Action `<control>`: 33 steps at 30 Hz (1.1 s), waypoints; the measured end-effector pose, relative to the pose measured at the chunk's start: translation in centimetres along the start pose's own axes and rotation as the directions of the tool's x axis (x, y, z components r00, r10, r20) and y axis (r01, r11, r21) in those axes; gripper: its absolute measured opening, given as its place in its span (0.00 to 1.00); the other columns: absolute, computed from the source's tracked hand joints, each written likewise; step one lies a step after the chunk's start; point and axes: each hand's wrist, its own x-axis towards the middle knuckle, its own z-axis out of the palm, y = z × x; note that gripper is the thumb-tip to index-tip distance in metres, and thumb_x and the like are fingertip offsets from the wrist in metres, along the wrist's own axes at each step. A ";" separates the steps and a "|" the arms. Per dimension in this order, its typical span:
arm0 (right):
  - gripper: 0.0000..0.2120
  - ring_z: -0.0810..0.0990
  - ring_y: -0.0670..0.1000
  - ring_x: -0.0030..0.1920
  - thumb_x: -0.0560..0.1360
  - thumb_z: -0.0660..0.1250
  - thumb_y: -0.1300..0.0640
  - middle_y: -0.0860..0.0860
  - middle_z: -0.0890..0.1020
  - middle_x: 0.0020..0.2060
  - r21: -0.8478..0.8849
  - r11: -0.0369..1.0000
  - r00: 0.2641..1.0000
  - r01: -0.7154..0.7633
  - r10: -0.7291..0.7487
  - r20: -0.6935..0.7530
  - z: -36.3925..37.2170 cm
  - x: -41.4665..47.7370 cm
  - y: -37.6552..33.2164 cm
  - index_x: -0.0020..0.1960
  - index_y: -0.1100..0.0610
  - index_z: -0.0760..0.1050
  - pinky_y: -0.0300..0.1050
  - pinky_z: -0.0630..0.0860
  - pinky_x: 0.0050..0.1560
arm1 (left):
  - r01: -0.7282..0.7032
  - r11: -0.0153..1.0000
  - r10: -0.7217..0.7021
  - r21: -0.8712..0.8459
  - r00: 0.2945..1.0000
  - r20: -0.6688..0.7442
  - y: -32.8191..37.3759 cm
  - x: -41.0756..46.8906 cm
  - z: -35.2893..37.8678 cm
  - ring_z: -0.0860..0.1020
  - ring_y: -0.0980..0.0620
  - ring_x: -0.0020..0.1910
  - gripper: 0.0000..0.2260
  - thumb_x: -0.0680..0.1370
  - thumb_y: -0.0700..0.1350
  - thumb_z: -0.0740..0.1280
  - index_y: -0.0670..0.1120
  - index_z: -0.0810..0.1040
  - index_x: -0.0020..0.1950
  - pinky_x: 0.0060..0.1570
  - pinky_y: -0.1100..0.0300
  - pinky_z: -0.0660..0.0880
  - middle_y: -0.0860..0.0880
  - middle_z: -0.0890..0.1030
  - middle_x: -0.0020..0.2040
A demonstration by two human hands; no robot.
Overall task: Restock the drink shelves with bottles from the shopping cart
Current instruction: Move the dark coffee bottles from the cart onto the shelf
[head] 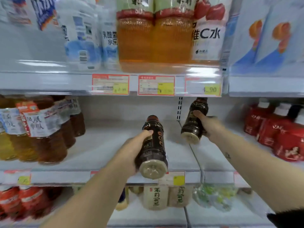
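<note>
Head view shows our left hand (130, 150) and right hand (208, 125) each clamped on a dark bottle (153, 145), tilted cap-first toward the bare middle shelf (102, 145), probably for sliding them far back.

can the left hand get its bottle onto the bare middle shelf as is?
Probably yes. The left hand grips a dark bottle tilted toward the middle shelf, whose stretch ahead is bare; the tea bottles sit off to the left.
</note>
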 end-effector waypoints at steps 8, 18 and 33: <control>0.16 0.78 0.55 0.49 0.75 0.67 0.53 0.53 0.79 0.49 -0.280 0.911 0.950 0.304 -0.311 0.020 -0.2 5.5 1.5 0.60 0.59 0.73 0.44 0.71 0.48 | -0.083 0.996 0.084 0.025 0.994 -0.072 0.1 3.2 1.6 0.83 0.41 0.38 0.15 0.74 0.48 0.69 0.39 0.74 0.55 0.43 0.49 0.79 0.38 0.83 0.46; 0.33 0.76 0.58 0.59 0.69 0.73 0.62 0.57 0.77 0.61 -0.529 0.752 0.919 0.394 -0.331 0.214 -2.0 8.5 3.1 0.70 0.59 0.62 0.48 0.72 0.56 | -0.167 0.986 0.167 0.009 0.985 -0.050 -0.3 4.5 3.1 0.83 0.42 0.41 0.13 0.74 0.46 0.68 0.40 0.75 0.54 0.42 0.51 0.80 0.39 0.83 0.46; 0.33 0.73 0.55 0.64 0.73 0.70 0.53 0.57 0.73 0.66 -0.389 0.888 0.968 0.245 -0.205 0.141 -2.0 5.7 1.1 0.73 0.59 0.59 0.46 0.70 0.60 | -0.372 0.928 0.373 0.037 0.927 -0.040 -1.4 5.2 4.7 0.83 0.46 0.46 0.22 0.73 0.45 0.70 0.48 0.70 0.65 0.47 0.50 0.79 0.44 0.82 0.52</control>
